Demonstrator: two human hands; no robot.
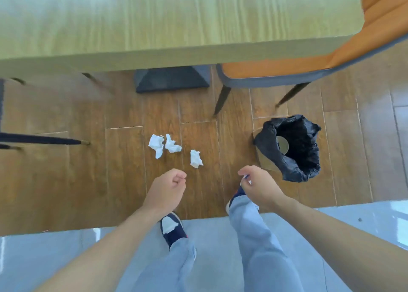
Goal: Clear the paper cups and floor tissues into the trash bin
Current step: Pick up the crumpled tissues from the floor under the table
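The head camera looks straight down past a pale wooden table (176,22), whose near edge runs across the upper part of the picture, to a brown wood-plank floor (110,181) that gives way to grey tile along the bottom.

Three crumpled white tissues lie on the planks, out from under the table's near edge. Two sit almost touching: the left tissue (156,145) and the middle tissue (172,144). The third tissue (196,158) lies a little apart, toward the bin.

The trash bin (291,147) stands on the floor to the right of the tissues, near the front legs of an orange-seated chair (276,70) pushed under the table's right corner. A black bag lines it, rumpled over the rim. Inside, a paper cup (282,146) shows as a pale round shape.

The left hand (166,191) hangs above the floor near the tissues, curled into a loose fist with nothing visible in it. The right hand (258,187) hangs between the third tissue and the bin, its fingers bent; I cannot tell whether it holds anything, since the white seen at its fingertips may be the shoe below.

No brand, label or writing can be read anywhere.
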